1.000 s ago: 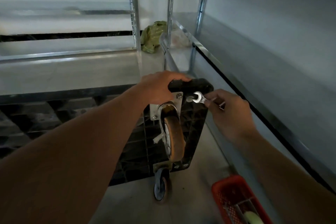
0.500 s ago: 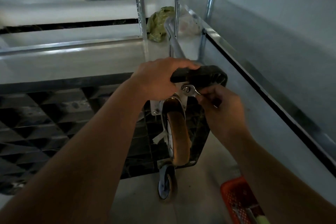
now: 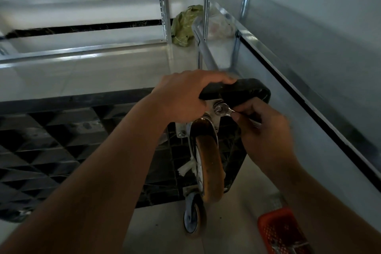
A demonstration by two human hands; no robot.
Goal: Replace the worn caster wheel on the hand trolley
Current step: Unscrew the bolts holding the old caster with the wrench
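The black hand trolley (image 3: pixel 61 146) stands on its edge with its ribbed underside towards me. A worn brown caster wheel (image 3: pixel 210 167) hangs from a metal mounting plate (image 3: pixel 213 107) at the upper corner. My left hand (image 3: pixel 185 95) grips that corner's top edge. My right hand (image 3: pixel 266 130) pinches a small silver wrench (image 3: pixel 225 110) whose head sits on a bolt of the plate. A second, smaller caster (image 3: pixel 193 214) shows at the lower corner, near the floor.
A red plastic basket (image 3: pixel 282 231) lies on the floor at the lower right. Metal shelving posts (image 3: pixel 165 6) rise behind, with a low metal-edged shelf (image 3: pixel 299 88) along the right. A green bag (image 3: pixel 185 24) and a clear bag (image 3: pixel 219 27) lie at the back, by the trolley's handle bar (image 3: pixel 204 47).
My right hand has swung the wrench from pointing right to a lower angle on the bolt and shifted its hold. My head moved closer and lower. The left hand keeps its hold.
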